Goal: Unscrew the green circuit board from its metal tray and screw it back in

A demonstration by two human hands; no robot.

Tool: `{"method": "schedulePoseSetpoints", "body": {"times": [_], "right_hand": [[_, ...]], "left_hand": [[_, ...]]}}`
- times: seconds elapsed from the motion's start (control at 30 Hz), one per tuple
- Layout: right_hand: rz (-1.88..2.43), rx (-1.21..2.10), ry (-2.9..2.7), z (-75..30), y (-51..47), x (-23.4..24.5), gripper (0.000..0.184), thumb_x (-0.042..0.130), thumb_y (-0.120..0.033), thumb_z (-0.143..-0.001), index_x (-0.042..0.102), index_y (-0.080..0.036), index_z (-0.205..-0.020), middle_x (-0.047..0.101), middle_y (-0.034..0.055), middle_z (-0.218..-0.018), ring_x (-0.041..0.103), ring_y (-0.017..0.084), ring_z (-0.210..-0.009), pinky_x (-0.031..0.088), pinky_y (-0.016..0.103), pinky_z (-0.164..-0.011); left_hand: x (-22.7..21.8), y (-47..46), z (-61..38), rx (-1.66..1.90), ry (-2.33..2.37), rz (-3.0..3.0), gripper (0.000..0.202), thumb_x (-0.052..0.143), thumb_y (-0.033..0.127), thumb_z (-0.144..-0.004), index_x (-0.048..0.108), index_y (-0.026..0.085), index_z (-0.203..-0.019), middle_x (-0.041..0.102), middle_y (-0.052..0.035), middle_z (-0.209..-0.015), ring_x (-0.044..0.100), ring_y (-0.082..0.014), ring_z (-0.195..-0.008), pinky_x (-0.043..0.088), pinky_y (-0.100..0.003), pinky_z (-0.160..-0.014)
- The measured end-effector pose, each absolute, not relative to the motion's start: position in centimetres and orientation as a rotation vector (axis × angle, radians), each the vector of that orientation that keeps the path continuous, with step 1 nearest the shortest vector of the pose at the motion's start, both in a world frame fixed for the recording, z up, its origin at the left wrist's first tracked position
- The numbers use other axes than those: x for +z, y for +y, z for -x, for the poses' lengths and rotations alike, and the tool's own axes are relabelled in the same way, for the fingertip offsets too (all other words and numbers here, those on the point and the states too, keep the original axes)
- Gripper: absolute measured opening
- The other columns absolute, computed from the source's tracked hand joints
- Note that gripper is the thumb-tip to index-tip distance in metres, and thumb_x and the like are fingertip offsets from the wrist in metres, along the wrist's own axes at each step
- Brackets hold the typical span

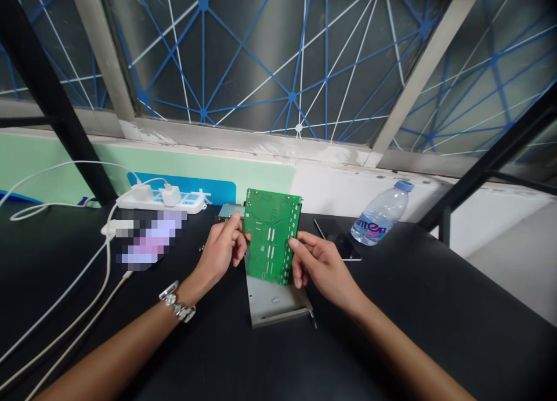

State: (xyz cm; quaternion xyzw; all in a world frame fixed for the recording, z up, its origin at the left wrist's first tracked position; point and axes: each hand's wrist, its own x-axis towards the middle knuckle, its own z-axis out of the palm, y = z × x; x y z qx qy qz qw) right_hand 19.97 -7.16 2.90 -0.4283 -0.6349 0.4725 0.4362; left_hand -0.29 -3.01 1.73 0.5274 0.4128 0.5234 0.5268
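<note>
A green circuit board (272, 232) is held up, tilted, with its solder side towards me. My right hand (317, 259) grips its right edge, thumb on the front and the other fingers curled behind. At the left edge, my left hand (224, 241) has its fingers bent, and a fingertip reaches the board's rim. Below and behind the board lies a grey metal tray (278, 311), partly covered by it. A thin metal rod sticks out at the tray's front right corner. Behind my left hand, a metal box part (230, 210) shows.
A white power strip (187, 202) with plugged-in chargers stands at the back left, and white cables (108, 256) run across the black table (195, 360). A blurred-out item (152, 238) lies there. To the right are a dark phone (335, 238) and a water bottle (380, 215).
</note>
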Motion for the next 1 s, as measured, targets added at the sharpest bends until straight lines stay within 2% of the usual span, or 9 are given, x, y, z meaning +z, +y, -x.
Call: {"method": "schedulePoseSetpoints", "body": {"times": [0.13, 0.23, 0.37, 0.47, 0.57, 0.73, 0.9, 1.0], "right_hand": [[1.054, 1.245, -1.516, -19.9, -7.1, 3.0, 0.029, 0.057, -0.048, -0.091, 0.054, -0.019, -0.091, 0.065, -0.0007, -0.058, 0.063, 0.014, -0.048, 0.041, 0.021, -0.04], [1.037, 1.265, -1.492, -19.8, -7.2, 3.3, 0.028, 0.061, -0.044, -0.089, 0.057, -0.017, -0.094, 0.069, 0.0036, -0.067, 0.067, 0.016, -0.056, 0.044, 0.022, -0.042], [1.016, 1.281, -1.467, -19.8, -7.4, 3.4, 0.029, 0.064, -0.039, -0.086, 0.059, -0.017, -0.103, 0.07, 0.0086, -0.082, 0.069, 0.02, -0.07, 0.048, 0.025, -0.046], [0.976, 1.25, -1.487, -20.0, -7.5, 3.5, 0.033, 0.063, -0.032, -0.084, 0.06, -0.018, -0.114, 0.066, 0.0061, -0.085, 0.064, 0.018, -0.071, 0.049, 0.027, -0.049], [0.952, 1.146, -1.528, -20.3, -7.7, 3.5, 0.03, 0.058, -0.025, -0.084, 0.064, -0.023, -0.114, 0.058, 0.0021, -0.082, 0.054, 0.014, -0.068, 0.046, 0.026, -0.055], [0.961, 1.02, -1.645, -20.1, -8.3, 3.1, 0.026, 0.053, -0.029, -0.092, 0.061, -0.027, -0.116, 0.059, 0.0046, -0.103, 0.053, 0.017, -0.081, 0.042, 0.028, -0.062], [0.942, 0.916, -1.802, -19.4, -9.0, 2.4, 0.04, 0.054, -0.022, -0.091, 0.049, -0.026, -0.131, 0.053, 0.0014, -0.086, 0.049, 0.014, -0.07, 0.043, 0.028, -0.059], [0.886, 0.748, -1.921, -19.1, -9.4, 2.3, 0.051, 0.057, -0.017, -0.087, 0.047, -0.028, -0.136, 0.052, 0.0045, -0.098, 0.05, 0.015, -0.077, 0.045, 0.026, -0.056]], "left_hand": [[1.9, -2.9, 0.6, 1.213, 0.901, -1.182, 0.056, 0.04, 0.065, -0.086, 0.054, 0.017, -0.061, 0.056, -0.0023, -0.041, 0.052, -0.0144, -0.032, 0.04, -0.026, -0.037], [2.0, -2.9, 0.7, 1.22, 0.88, -1.108, 0.058, 0.037, 0.066, -0.087, 0.055, 0.016, -0.063, 0.059, -0.0044, -0.044, 0.058, -0.0177, -0.037, 0.046, -0.029, -0.042], [2.2, -2.9, 0.7, 1.262, 0.836, -1.072, 0.055, 0.039, 0.065, -0.086, 0.057, 0.017, -0.066, 0.058, -0.003, -0.044, 0.059, -0.0192, -0.04, 0.05, -0.031, -0.046], [2.1, -2.8, 0.7, 1.279, 0.846, -1.103, 0.053, 0.043, 0.062, -0.085, 0.057, 0.015, -0.063, 0.055, -0.0017, -0.047, 0.053, -0.0137, -0.039, 0.044, -0.026, -0.044], [1.6, -2.5, 0.7, 1.336, 0.891, -1.135, 0.048, 0.046, 0.058, -0.086, 0.056, 0.016, -0.065, 0.052, 0.0002, -0.051, 0.044, -0.0093, -0.042, 0.034, -0.021, -0.043], [0.7, -2.4, 0.4, 1.406, 0.917, -1.328, 0.034, 0.054, 0.042, -0.089, 0.046, 0.018, -0.067, 0.042, 0.0034, -0.059, 0.039, -0.0096, -0.055, 0.032, -0.021, -0.051], [0.5, -2.7, 0.2, 1.437, 1.043, -1.57, 0.036, 0.049, 0.042, -0.095, 0.038, 0.02, -0.069, 0.031, 0.005, -0.063, 0.031, -0.01, -0.055, 0.028, -0.023, -0.05], [0.4, -2.8, 0.1, 1.44, 1.076, -1.641, 0.031, 0.047, 0.041, -0.097, 0.04, 0.02, -0.074, 0.03, 0.0057, -0.062, 0.028, -0.0097, -0.052, 0.026, -0.023, -0.048]]}}
